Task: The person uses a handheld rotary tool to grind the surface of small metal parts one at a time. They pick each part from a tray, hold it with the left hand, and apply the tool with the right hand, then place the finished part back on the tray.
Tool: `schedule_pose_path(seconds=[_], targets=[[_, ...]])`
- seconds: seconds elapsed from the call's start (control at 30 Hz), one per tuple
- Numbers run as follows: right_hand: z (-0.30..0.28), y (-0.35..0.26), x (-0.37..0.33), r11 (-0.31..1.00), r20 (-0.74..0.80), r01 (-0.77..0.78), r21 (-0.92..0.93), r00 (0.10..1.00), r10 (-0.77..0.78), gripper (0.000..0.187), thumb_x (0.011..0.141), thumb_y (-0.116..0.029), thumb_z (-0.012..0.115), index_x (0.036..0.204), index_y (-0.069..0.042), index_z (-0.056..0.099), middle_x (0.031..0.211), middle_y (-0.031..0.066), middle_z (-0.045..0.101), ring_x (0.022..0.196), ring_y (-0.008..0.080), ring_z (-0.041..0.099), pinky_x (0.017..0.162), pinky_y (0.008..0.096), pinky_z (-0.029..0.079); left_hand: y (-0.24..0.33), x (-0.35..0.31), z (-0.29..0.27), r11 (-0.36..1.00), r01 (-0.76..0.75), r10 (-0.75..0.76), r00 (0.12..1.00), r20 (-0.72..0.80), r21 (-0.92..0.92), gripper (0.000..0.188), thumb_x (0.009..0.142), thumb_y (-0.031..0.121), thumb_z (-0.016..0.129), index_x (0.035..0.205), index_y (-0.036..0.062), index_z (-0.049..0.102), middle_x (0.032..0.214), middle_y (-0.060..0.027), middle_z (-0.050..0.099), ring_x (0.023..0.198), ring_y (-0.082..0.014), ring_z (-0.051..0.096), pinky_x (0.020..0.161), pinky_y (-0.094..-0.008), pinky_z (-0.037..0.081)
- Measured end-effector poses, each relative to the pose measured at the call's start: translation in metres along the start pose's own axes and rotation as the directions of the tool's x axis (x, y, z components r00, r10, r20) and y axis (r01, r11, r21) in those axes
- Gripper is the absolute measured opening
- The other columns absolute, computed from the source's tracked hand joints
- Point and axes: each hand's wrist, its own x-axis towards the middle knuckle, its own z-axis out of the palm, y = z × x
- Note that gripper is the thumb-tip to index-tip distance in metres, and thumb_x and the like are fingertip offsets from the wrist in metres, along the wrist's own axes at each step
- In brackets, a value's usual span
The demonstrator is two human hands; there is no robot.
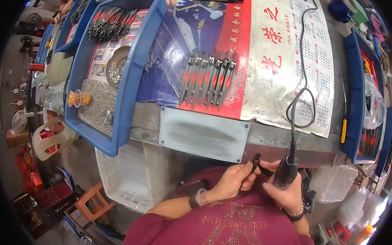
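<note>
My left hand (233,183) pinches a small black part (256,160) at the table's front edge. Close beside it, my right hand (285,193) is wrapped round a black corded power tool (286,172), which looks like an electric screwdriver. Its tip is hidden by my fingers, so I cannot tell whether it touches the part. Slim black pieces with red inserts (207,81) lie in a row on the table, beyond a pale metal plate (202,134) with a dark smear. The tool's black cord (303,61) loops over the printed sheet.
A blue tray (127,96) at left holds more black-red pieces, a dish of small metal parts (116,69) and a cup of orange bits (83,99). A yellow-handled screwdriver (343,130) lies beside the right blue bin (355,144). Another person's fingers (171,2) show at the far edge.
</note>
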Motion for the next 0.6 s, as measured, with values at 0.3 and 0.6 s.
schedule_pose_path(seconds=[0.3, 0.6], targets=[[0.0035, -0.0039, 0.0036, 0.988, 0.1, 0.054, -0.143, 0.994, -0.04, 0.054, 0.072, -0.008, 0.079, 0.121, 0.004, 0.06, 0.105, 0.0083, 0.07, 0.097, 0.0133, 0.066, 0.09, 0.0279, 0.05, 0.0033, -0.0003, -0.0026, 0.998, 0.022, -0.023, 1.0, 0.01, 0.064, 0.037, 0.106, 0.037, 0.042, 0.104, 0.0033, 0.059, 0.078, 0.0019, 0.052, 0.06, -0.0063, 0.041, 0.054, -0.0205, 0.032], [0.0005, -0.0063, 0.0074, 0.985, 0.086, 0.11, -0.136, 0.991, -0.099, 0.052, 0.073, -0.004, 0.077, 0.121, 0.003, 0.058, 0.108, 0.0087, 0.069, 0.091, 0.0132, 0.065, 0.087, 0.0287, 0.05, -0.002, -0.0013, 0.0058, 0.996, -0.048, 0.05, 0.998, -0.034, 0.079, 0.037, 0.106, 0.036, 0.043, 0.105, 0.0029, 0.059, 0.076, 0.0028, 0.052, 0.057, -0.005, 0.04, 0.051, -0.02, 0.032]])
